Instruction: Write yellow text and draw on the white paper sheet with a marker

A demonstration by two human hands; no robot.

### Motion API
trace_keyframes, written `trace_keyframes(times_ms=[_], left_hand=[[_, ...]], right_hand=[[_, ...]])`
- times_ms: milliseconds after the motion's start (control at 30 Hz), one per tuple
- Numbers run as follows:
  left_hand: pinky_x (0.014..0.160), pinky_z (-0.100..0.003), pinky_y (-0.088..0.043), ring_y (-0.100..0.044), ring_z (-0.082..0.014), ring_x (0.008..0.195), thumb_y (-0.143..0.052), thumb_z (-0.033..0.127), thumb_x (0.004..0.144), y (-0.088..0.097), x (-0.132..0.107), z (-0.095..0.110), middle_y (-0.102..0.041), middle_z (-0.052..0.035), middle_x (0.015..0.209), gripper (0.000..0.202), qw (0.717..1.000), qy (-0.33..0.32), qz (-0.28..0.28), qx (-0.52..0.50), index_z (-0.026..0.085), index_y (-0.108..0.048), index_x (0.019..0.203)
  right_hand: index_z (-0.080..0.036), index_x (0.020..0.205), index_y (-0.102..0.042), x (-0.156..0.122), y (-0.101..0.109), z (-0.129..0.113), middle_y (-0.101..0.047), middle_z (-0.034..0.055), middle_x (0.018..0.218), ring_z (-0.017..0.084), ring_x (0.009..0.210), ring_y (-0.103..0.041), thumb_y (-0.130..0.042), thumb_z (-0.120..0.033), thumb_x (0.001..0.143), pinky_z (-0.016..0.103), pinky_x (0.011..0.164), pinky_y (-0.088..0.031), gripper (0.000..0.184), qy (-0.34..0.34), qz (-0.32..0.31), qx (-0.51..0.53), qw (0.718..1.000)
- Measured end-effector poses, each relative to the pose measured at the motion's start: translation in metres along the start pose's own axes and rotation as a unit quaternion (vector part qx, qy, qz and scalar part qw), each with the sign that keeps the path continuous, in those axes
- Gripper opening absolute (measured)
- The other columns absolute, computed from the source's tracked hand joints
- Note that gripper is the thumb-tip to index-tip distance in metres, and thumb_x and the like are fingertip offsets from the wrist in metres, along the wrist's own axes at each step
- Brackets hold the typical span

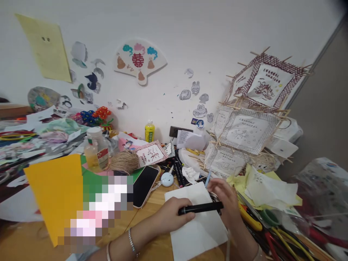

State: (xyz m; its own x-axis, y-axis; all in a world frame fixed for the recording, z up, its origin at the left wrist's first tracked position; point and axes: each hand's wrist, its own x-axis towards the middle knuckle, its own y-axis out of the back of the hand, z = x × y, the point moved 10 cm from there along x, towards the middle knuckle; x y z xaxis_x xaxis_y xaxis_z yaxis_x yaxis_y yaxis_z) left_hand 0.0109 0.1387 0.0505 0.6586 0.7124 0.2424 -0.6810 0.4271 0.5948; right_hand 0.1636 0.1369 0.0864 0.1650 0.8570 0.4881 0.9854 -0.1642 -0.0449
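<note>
My left hand (176, 214) is closed around a black marker (199, 208), which lies nearly level above a white sheet of paper (195, 232) on the wooden table. The marker's far end reaches in front of my right hand (225, 197). My right hand is raised over the sheet's right edge with its fingers curled. A slim light blue pen-like stick (208, 178) shows at those fingertips, apparently pinched, its lower part hidden.
Left of the sheet lie a phone (145, 186), twine (125, 161), a jar (96, 148) and orange paper (59, 192). Behind are several markers (178, 172) and a white round gadget (166, 179). Pliers (251, 217) and a tall paper lantern (244, 130) crowd the right.
</note>
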Motion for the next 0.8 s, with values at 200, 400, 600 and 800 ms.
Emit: trace_keyframes(times_ms=[200, 400, 600, 800], left_hand=[[0.064, -0.024, -0.039, -0.055, -0.0176, 0.068, -0.066, 0.031, 0.070, 0.020, 0.000, -0.005, -0.067, -0.0027, 0.076, 0.022, 0.997, 0.017, 0.068, 0.016, 0.017, -0.069, 0.087], [0.060, -0.024, -0.039, -0.055, -0.0171, 0.064, -0.064, 0.034, 0.072, 0.019, -0.002, -0.006, -0.066, -0.0026, 0.069, 0.017, 0.996, 0.014, 0.085, 0.031, 0.017, -0.066, 0.071], [0.058, -0.024, -0.039, -0.053, -0.0168, 0.059, -0.059, 0.037, 0.076, 0.015, -0.004, -0.005, -0.061, -0.0031, 0.062, 0.022, 0.993, -0.005, 0.097, 0.073, 0.017, -0.063, 0.069], [0.055, -0.025, -0.037, -0.054, -0.0178, 0.058, -0.056, 0.036, 0.079, 0.013, -0.005, -0.001, -0.061, -0.0040, 0.062, 0.021, 0.987, -0.025, 0.096, 0.123, 0.018, -0.063, 0.071]], right_hand=[[-0.015, 0.072, -0.066, -0.020, -0.053, 0.041, -0.051, -0.0015, 0.046, 0.011, 0.039, -0.042, -0.052, -0.045, 0.081, 0.022, 0.039, -0.027, 0.034, -0.152, -0.238, -0.073, 0.957], [-0.014, 0.071, -0.065, -0.023, -0.059, 0.038, -0.041, -0.0063, 0.041, 0.007, 0.034, -0.035, -0.055, -0.046, 0.079, 0.020, 0.039, -0.023, 0.035, -0.168, -0.250, -0.039, 0.953], [-0.014, 0.068, -0.066, -0.024, -0.061, 0.027, -0.042, -0.0056, 0.041, 0.008, 0.037, -0.035, -0.057, -0.039, 0.077, 0.020, 0.039, -0.024, 0.028, -0.187, -0.252, -0.049, 0.948], [-0.014, 0.068, -0.065, -0.025, -0.060, 0.034, -0.042, -0.0062, 0.040, 0.007, 0.036, -0.035, -0.057, -0.035, 0.076, 0.019, 0.039, -0.023, 0.024, -0.223, -0.248, -0.014, 0.943]])
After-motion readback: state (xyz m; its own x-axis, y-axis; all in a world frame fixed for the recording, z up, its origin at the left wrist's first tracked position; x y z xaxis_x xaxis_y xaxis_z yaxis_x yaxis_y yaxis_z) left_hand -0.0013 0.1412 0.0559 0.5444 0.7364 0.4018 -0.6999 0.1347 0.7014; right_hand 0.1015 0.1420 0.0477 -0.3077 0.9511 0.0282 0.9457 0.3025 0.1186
